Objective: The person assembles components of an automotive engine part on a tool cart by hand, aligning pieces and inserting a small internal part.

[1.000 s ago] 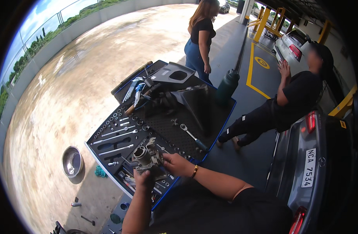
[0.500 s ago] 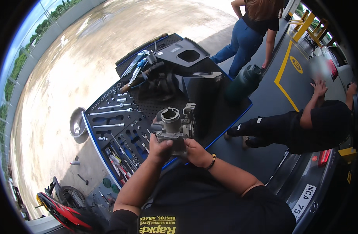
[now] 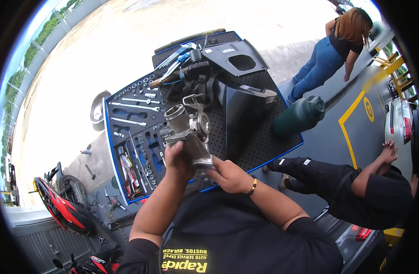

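A grey metal throttle body (image 3: 185, 132) is held up over the near edge of the tool table. Its round bore faces up and away from me, and a wheel-like linkage with a wire bracket sticks out on its right side. My left hand (image 3: 178, 160) is closed around the body's left and lower side, with the thumb along it. My right hand (image 3: 229, 176) grips the flange at the lower end between thumb and fingers. Below and left of it lie wrenches and sockets in a foam tool tray (image 3: 135, 130).
Black plastic panels (image 3: 239, 109) and a dark green flask (image 3: 300, 116) stand on the table's right side. Hex keys (image 3: 177, 55) lie at the back. Two people are to the right, one near (image 3: 351, 182), one farther off (image 3: 323, 55). A red motorcycle (image 3: 58, 205) is at lower left.
The throttle body has been tilted, its top leaning left and its lower flange now showing. My right hand has shifted down onto that flange. The farther person has moved right; the view has shifted.
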Motion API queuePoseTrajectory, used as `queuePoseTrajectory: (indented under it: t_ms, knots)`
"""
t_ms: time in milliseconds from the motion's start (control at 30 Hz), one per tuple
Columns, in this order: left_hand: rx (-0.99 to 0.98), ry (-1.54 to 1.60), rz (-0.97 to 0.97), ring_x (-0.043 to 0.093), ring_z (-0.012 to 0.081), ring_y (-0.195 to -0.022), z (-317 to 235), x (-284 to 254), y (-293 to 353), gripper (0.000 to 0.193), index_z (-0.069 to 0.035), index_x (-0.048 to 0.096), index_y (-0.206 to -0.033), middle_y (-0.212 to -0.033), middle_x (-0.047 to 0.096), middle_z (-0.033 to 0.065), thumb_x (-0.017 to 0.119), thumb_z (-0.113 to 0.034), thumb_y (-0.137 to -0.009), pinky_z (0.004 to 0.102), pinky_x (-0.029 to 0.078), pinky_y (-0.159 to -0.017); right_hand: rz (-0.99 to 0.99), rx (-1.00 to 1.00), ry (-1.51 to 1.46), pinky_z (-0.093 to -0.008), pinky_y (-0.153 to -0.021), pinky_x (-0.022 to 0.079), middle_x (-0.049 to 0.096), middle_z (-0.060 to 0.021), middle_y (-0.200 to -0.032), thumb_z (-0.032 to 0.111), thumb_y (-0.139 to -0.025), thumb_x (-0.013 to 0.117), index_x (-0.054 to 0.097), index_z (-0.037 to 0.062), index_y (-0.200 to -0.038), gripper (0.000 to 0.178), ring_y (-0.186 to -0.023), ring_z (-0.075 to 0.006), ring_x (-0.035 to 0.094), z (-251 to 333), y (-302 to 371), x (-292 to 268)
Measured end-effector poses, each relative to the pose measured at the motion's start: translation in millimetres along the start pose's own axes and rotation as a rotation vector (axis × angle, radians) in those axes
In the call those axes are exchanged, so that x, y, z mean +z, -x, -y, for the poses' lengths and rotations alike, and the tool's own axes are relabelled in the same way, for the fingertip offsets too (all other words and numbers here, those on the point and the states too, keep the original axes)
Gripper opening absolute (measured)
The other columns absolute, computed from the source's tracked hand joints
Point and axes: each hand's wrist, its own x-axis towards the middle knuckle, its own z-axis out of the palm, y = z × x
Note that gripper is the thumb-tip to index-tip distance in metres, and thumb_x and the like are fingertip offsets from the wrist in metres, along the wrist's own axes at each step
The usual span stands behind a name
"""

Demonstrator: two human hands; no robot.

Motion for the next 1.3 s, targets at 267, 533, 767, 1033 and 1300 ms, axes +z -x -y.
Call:
queuePoseTrajectory:
  t_ms: [267,533,767,1033,1300]
  knots:
    - [0.266,-0.168,-0.126,0.069,0.0298,-0.102,-30,-29,10,0.068,0.003,0.054,-0.133,-0.113,0.068,0.0188,0.078,-0.035,-0.083,0.0403,0.06,-0.086,0.095,0.109,-0.956,-0.0224,-0.053,0.03,0.04,0.0062,-0.068,0.011,-0.105,0.051,0.046,0.011,-0.149,0.044,-0.057,-0.0044,0.034,-12,10,-14]
    - [0.276,-0.291,-0.126,0.06,0.0262,-0.121,-13,-29,10,0.096,-0.007,0.033,-0.151,-0.135,0.056,0.0114,0.088,-0.017,-0.073,0.0427,0.052,-0.101,-0.126,0.002,-0.807,-0.0215,-0.047,0.026,0.036,0.0058,-0.061,0.032,-0.106,0.059,0.052,0.0092,-0.131,0.035,-0.051,-0.0037,0.031,14,-5,-51]
    - [0.281,-0.476,-0.057,0.054,0.025,-0.129,16,-6,-7,0.109,-0.012,0.019,-0.156,-0.139,0.047,0.0111,0.088,0.0,-0.073,0.0392,0.049,-0.107,-0.378,-0.457,-0.885,-0.0267,-0.064,0.047,0.061,-0.0108,-0.084,0.011,-0.109,0.042,0.045,0.0083,-0.136,0.027,-0.072,-0.0112,0.054,31,-33,-60]
    - [0.301,-0.517,0.001,0.058,0.0228,-0.122,31,7,-36,0.105,-0.013,0.018,-0.155,-0.134,0.05,0.0114,0.085,0.001,-0.076,0.0374,0.052,-0.101,-0.445,-0.787,-0.209,-0.0331,-0.082,0.061,0.07,-0.0165,-0.112,0.0,-0.098,0.066,0.048,0.0055,-0.124,0.032,-0.101,-0.0225,0.074,47,-62,-67]
    - [0.282,-0.662,-0.023,0.06,0.0237,-0.121,39,11,-44,0.103,-0.01,0.02,-0.153,-0.133,0.054,0.0143,0.087,-0.004,-0.076,0.0371,0.052,-0.101,-0.591,-0.678,0.231,-0.0361,-0.073,0.058,0.071,-0.0116,-0.099,0.008,-0.089,0.078,0.058,0.0052,-0.111,0.029,-0.085,-0.0293,0.073,38,-63,-74]
